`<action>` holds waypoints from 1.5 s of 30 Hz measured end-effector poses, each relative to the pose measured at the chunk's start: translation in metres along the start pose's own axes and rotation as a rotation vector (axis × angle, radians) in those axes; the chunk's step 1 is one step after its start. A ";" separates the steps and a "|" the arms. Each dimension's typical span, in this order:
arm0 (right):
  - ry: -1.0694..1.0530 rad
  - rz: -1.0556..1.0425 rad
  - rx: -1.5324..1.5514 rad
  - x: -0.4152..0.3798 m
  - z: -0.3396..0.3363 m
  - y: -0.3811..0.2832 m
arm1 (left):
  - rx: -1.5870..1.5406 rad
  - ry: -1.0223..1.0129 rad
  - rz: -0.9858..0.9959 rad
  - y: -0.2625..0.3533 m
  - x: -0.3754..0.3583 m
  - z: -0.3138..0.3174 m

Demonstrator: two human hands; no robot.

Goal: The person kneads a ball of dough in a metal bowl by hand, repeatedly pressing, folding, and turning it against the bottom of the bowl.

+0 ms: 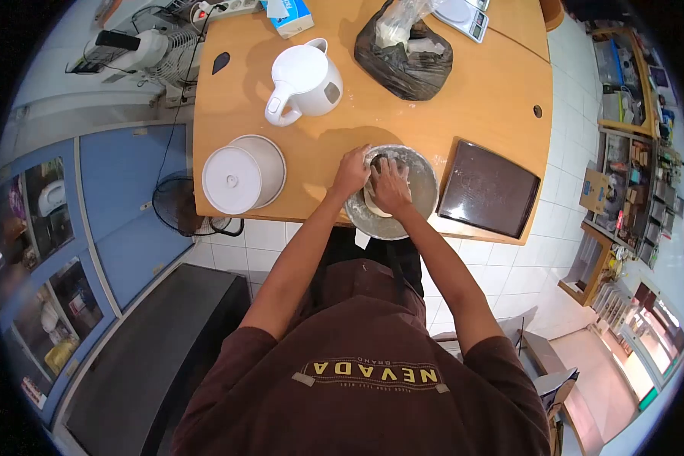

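A metal mixing bowl (425, 194) sits at the table's front edge, its inside dusted with white flour. Pale dough (375, 205) lies in the bowl, partly covered by my right hand. My left hand (351, 172) grips the bowl's left rim with its fingers curled over it. Inside the bowl, my right hand (390, 186) presses on the dough with its fingers stretched out and somewhat apart. To the right of the bowl lies a dark baking tray (490, 190).
A white lidded container (243, 175) stands at the table's left front. Behind it is a white kettle (304, 80). Farther back are a black plastic bag (403, 68), a white digital scale (463, 17) and a blue-white box (290, 19). A black mesh basket (178, 207) is below the left edge.
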State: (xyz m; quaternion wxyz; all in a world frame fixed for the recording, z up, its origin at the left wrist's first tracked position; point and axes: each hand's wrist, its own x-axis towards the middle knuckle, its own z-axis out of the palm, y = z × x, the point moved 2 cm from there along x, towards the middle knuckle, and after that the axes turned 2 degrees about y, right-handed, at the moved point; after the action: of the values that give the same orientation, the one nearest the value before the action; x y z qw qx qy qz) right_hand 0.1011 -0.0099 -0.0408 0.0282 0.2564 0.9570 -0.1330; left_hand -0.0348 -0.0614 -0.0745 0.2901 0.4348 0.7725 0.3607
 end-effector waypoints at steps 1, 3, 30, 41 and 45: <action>-0.072 0.001 0.000 -0.003 0.001 0.001 | -0.006 -0.001 -0.027 0.004 -0.002 -0.003; -0.051 0.037 0.035 -0.013 -0.001 -0.003 | -0.018 -0.004 -0.076 0.012 -0.003 -0.006; -0.180 0.403 0.625 -0.004 0.042 0.051 | 0.026 0.010 0.066 0.013 0.004 -0.013; -0.086 0.247 0.207 -0.023 0.007 0.001 | 0.029 -0.023 -0.001 0.022 0.006 -0.007; -0.025 0.242 0.185 -0.036 0.007 -0.023 | 0.080 -0.058 -0.096 0.029 0.004 -0.008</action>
State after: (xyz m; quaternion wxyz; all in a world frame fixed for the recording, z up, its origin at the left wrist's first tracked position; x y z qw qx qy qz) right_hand 0.1211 -0.0483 -0.0372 0.0322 0.3697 0.9024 -0.2192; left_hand -0.0297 -0.0503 -0.0472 0.3117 0.4189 0.7973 0.3027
